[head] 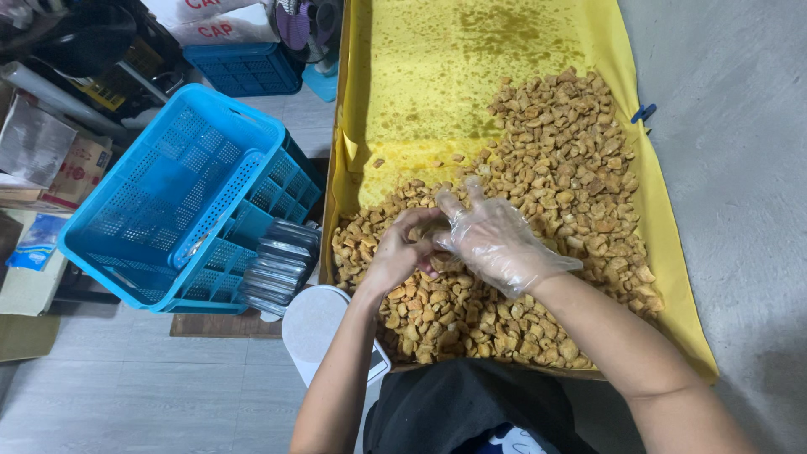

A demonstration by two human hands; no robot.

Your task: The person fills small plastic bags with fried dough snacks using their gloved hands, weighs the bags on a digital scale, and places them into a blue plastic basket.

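Nearest, at the tray's [672, 277] front: left hand [402, 250] bare, curled, fingertips tugging at the cuff of the clear plastic glove [496, 244]. Right hand [492, 240] inside that glove, fingers half spread and pointing away, holding nothing. Both hovering just over the heap of golden-brown fried pieces [555, 185], which fills the tray's right and front, lying on a yellow liner [437, 76].

Best done, by the look of it: pull the thin film from the wrist edge, not the palm, to avoid tearing; keep the bare fingers off the food while seating the glove; spread the gloved fingers so that the film slides fully down.

Left of the tray, beside the left forearm: a white round lid [315, 324], then a stack of flat silvery pouches [277, 265]. Beyond those, blue crates [181, 197] on the floor. Farther up the tray, bare liner with oily stains. On the right rim, a small blue clip [644, 112].
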